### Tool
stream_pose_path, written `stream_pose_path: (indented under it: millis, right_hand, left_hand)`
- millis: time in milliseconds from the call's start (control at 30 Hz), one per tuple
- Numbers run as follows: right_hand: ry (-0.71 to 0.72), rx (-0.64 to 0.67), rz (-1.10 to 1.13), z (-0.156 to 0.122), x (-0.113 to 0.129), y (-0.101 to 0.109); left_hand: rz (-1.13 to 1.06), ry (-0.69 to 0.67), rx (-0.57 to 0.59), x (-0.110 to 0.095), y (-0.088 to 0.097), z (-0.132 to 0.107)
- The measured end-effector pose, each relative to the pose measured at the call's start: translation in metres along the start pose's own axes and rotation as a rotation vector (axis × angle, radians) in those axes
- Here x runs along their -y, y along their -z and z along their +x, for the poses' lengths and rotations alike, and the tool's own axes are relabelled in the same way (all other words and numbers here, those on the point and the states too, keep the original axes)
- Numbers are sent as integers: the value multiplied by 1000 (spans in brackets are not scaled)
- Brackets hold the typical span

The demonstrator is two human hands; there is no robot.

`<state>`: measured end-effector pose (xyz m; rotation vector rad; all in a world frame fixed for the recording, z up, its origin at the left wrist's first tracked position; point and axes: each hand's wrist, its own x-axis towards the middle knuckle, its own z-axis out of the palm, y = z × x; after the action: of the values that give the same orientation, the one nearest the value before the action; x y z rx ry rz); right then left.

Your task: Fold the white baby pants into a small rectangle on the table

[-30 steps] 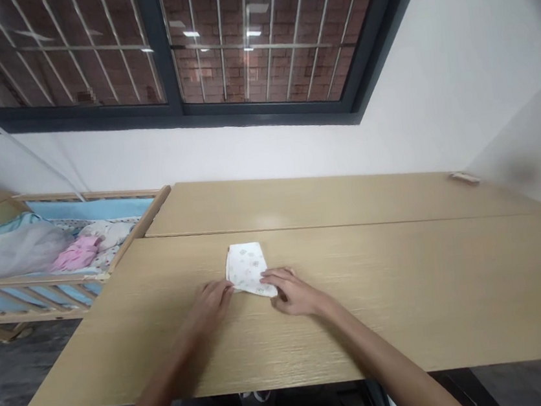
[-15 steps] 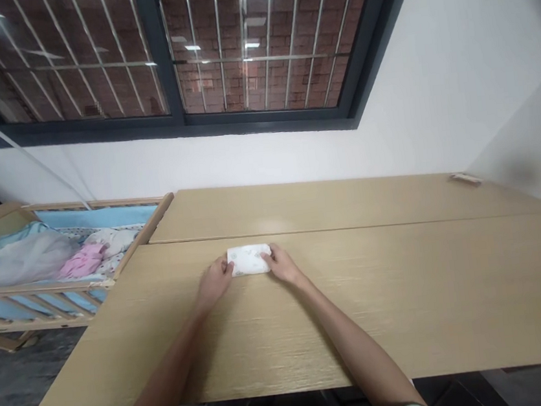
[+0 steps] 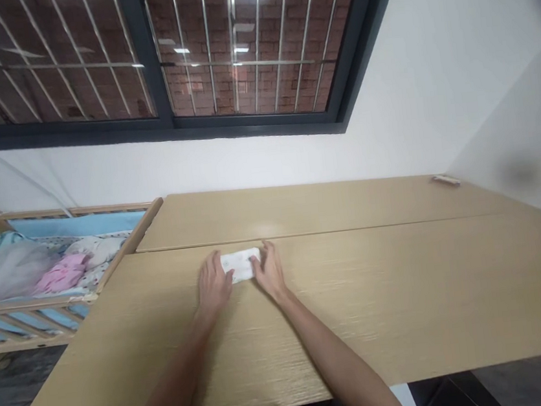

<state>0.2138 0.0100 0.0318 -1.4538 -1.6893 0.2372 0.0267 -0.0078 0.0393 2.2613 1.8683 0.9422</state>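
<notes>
A small white folded diaper (image 3: 240, 265) with faint print lies near the middle of the wooden tabletop (image 3: 384, 301). At its left end is my left hand (image 3: 214, 284), fingers reaching along the far side and thumb at the near corner. My right hand (image 3: 269, 273) grips the right end, its thumb pressed on the top and its fingers behind. Both hands rest low, close to the wood, and partly cover the diaper's ends.
To the left stands a wooden crib (image 3: 148, 223) with blue padding, a pink cloth (image 3: 65, 272) and white bedding inside. A raised strip of board (image 3: 300, 209) runs along the wall under a barred window (image 3: 261, 122). A small flat object (image 3: 446, 179) lies at its far right.
The view has shifted, with the crib and window now further left. My fingers have straightened and spread along the diaper's ends, and the diaper is now slightly tilted.
</notes>
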Motion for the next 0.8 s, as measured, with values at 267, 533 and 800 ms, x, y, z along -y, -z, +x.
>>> stream_pose_path:
  millis: [267,533,800]
  right_hand:
    - [355,456,-265,-8,18,-8]
    - [216,465,-269,-6,2,5]
    - [340,362,-203,-3,-3,22]
  left_hand:
    - [16,-249,131,-5,-24,-16]
    - [141,-186,97,15,-25,-25]
    - [100,-294,97,21,-19,-17]
